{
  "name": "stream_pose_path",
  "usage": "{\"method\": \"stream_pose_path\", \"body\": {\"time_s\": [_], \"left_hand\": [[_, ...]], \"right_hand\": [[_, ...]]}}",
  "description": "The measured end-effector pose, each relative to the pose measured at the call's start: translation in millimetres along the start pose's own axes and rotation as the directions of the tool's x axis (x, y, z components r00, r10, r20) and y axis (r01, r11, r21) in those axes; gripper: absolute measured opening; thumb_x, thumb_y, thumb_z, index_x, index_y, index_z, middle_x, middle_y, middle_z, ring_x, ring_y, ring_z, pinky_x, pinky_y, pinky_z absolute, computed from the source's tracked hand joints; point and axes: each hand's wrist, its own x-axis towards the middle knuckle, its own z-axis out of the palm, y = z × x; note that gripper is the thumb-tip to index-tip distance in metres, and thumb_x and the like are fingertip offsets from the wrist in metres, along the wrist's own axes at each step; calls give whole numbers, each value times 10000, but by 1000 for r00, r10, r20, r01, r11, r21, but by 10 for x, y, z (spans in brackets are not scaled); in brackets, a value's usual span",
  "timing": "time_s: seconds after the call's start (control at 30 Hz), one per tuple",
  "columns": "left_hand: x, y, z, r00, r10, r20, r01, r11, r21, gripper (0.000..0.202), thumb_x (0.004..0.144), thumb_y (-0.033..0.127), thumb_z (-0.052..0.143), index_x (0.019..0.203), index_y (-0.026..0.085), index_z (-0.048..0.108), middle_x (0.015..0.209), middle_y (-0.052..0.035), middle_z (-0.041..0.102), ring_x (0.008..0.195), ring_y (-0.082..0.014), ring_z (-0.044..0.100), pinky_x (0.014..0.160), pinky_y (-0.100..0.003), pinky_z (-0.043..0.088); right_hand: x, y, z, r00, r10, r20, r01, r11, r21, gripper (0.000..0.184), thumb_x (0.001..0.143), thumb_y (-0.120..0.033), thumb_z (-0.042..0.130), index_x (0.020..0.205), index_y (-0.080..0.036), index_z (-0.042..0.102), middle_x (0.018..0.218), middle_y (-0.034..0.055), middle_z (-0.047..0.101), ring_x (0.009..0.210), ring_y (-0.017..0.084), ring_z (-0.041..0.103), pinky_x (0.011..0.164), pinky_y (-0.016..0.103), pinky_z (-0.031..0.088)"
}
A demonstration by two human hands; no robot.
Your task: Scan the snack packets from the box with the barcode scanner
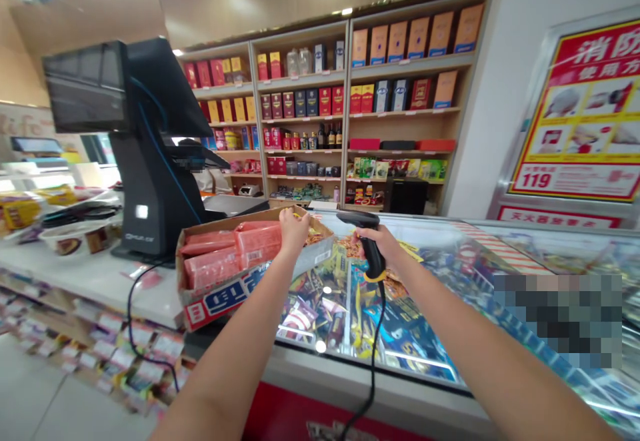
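Observation:
My right hand [379, 244] is wrapped around the handle of a black barcode scanner [373, 254] with a yellow trim at its base. The scanner's cable hangs down across the freezer front. My left hand [294, 229] reaches over an open cardboard box [313, 258], its fingers curled at the far side; what they pinch is hidden, though a bit of yellow shows beside them. Inside the box lie several pink-red plastic-wrapped packs [257, 244]. Orange-brown snack packets [350, 246] show behind and around the scanner.
The box stands partly over a glass-topped freezer [320, 321] full of colourful packages. To the left, a dark checkout terminal [155, 181] stands on a white counter [100, 281], with a black cable trailing down. Shelves of boxed goods [305, 101] line the back wall; a red poster [580, 114] hangs right.

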Motion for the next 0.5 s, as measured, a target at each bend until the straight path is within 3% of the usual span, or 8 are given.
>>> {"method": "stream_pose_path", "body": {"time_s": [0.1,0.2,0.33,0.4,0.5], "left_hand": [[-247,22,181,993,103,61,-106,993,46,255,750,205,659,1000,154,644,1288,-157,534,1065,-219,614,967,-373,484],[-576,97,447,942,192,276,-216,975,57,178,757,175,651,933,159,672,1211,-128,586,1072,-213,614,995,-362,463],[-1009,285,876,725,275,631,-399,915,60,104,789,192,622,853,164,700,1010,-86,685,1002,-205,640,953,-315,476],[-1176,392,1106,630,265,730,-470,878,86,178,841,257,572,902,159,707,985,-98,699,999,-224,640,938,-327,478],[-1369,513,1440,536,254,805,-568,814,122,348,893,358,490,1092,140,674,1115,-153,672,1120,-275,590,994,-385,439]], "right_hand": [[-113,79,-405,996,4,-87,-3,1000,8,186,655,-317,695,639,-143,630,558,40,640,372,131,544,356,247,440],[-226,172,-888,970,42,-239,-15,994,112,162,696,-302,668,655,-154,618,568,39,644,377,124,536,361,242,440],[-353,306,-1369,922,154,-356,-86,976,200,189,732,-326,635,646,-162,595,490,28,596,357,125,520,350,234,426],[-386,355,-1475,906,144,-398,-71,979,193,202,720,-338,651,643,-161,591,458,23,572,357,130,522,345,232,419],[-396,378,-1490,894,64,-444,18,984,177,214,674,-349,690,640,-162,589,486,23,590,366,135,529,351,246,428]]}}
